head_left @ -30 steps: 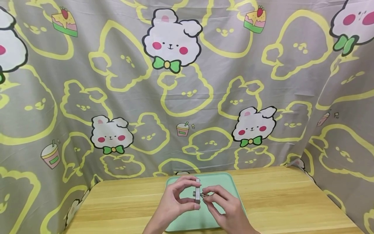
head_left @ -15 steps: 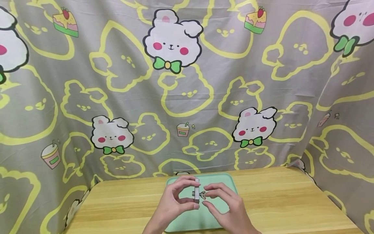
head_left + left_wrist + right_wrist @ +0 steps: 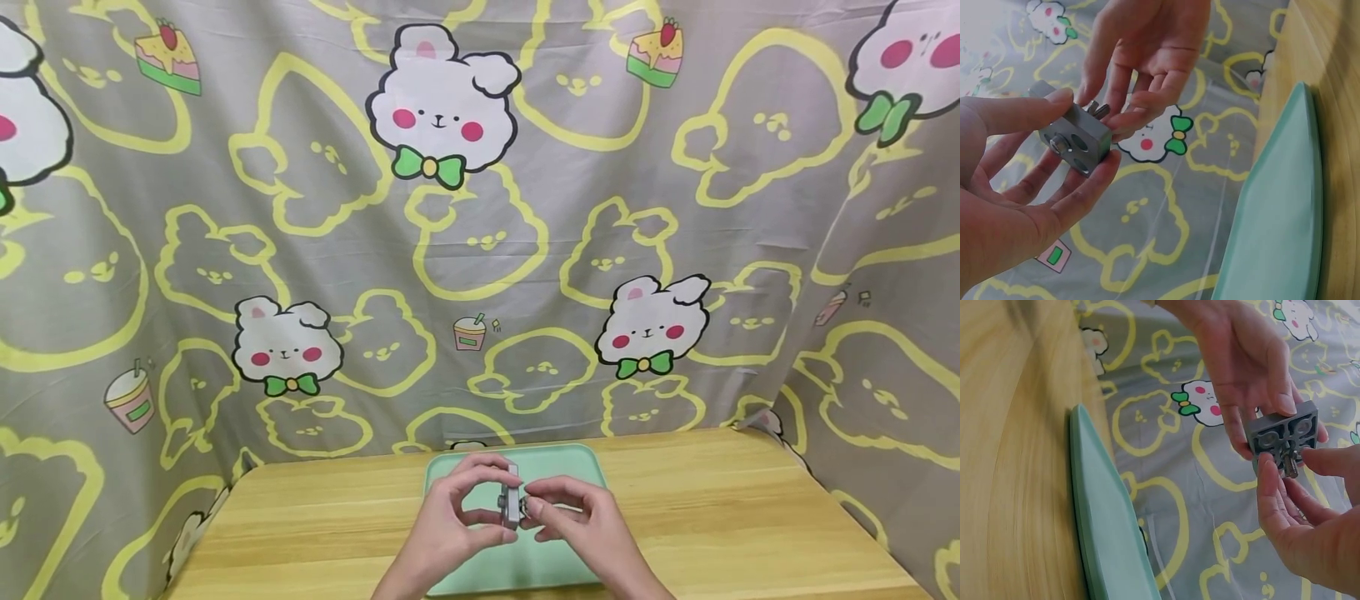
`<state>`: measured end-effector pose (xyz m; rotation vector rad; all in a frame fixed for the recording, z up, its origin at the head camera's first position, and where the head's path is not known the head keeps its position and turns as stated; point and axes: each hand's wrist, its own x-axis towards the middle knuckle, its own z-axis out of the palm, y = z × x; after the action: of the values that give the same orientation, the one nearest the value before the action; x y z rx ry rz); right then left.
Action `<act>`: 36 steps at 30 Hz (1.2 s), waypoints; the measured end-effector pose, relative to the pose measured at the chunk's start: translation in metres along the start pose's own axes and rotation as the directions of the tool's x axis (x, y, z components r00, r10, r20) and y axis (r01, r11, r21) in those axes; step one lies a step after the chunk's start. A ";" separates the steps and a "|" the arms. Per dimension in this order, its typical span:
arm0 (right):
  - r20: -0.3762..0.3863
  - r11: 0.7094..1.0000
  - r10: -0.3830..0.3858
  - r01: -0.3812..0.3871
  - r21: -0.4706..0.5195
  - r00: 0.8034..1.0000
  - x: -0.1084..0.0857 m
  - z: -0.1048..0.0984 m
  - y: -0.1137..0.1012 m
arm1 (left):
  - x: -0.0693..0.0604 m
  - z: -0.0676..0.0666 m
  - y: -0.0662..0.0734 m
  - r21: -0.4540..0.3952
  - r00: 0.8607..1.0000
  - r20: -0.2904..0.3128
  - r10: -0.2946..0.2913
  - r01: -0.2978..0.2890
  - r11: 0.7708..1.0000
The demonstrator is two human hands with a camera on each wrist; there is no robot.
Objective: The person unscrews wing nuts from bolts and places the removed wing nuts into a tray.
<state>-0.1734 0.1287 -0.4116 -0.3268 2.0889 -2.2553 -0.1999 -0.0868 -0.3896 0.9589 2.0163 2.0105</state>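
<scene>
Left hand (image 3: 448, 515) grips a grey rectangular plastic block (image 3: 513, 498) over a mint-green tray (image 3: 567, 468); right hand (image 3: 591, 522) pinches a metal wing nut (image 3: 523, 505) at the block's right. Threaded metal bolt (image 3: 1291, 467) already passes through; tightness cannot be judged.

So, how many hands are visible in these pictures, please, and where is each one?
2. The left hand grips the grey block; the right hand has its fingertips at the small metal fastener on it. The wrist views show the same pair; no other seems hidden.

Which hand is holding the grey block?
The left hand: it grips the grey block by its edges; the right hand is at the metal fastener jutting from it.
</scene>
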 end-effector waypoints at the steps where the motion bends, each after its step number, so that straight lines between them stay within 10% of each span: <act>1: 0.013 1.000 0.022 -0.022 0.013 1.000 0.000 -0.001 0.000 | 0.000 0.001 0.000 0.001 1.000 0.002 -0.002 0.002 1.000; 14: 0.027 0.992 0.093 -0.095 0.086 0.995 0.001 -0.001 0.004 | 0.000 0.004 -0.003 0.019 1.000 0.014 -0.009 0.008 1.000; 21: -0.050 0.997 -0.078 0.076 -0.034 0.996 -0.002 0.007 0.004 | 0.000 0.002 -0.003 -0.010 1.000 0.012 -0.008 0.008 1.000; 25: -0.080 0.950 -0.257 0.237 -0.201 0.963 -0.005 0.013 0.006 | 0.000 -0.001 -0.002 -0.023 1.000 0.008 -0.007 0.007 1.000; 29: -0.046 0.817 -0.503 0.457 -0.352 0.863 -0.005 0.016 0.011 | 0.000 -0.004 -0.001 -0.049 1.000 0.012 -0.017 0.017 0.999; 36: 0.115 0.423 -0.830 0.750 -0.508 0.546 0.004 0.013 0.023 | -0.001 -0.006 0.000 -0.084 0.999 0.013 -0.032 0.033 0.996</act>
<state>-0.1773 0.1136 -0.4331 -1.5459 3.0694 -1.9801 -0.2024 -0.0927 -0.3892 0.9127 1.9117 2.0495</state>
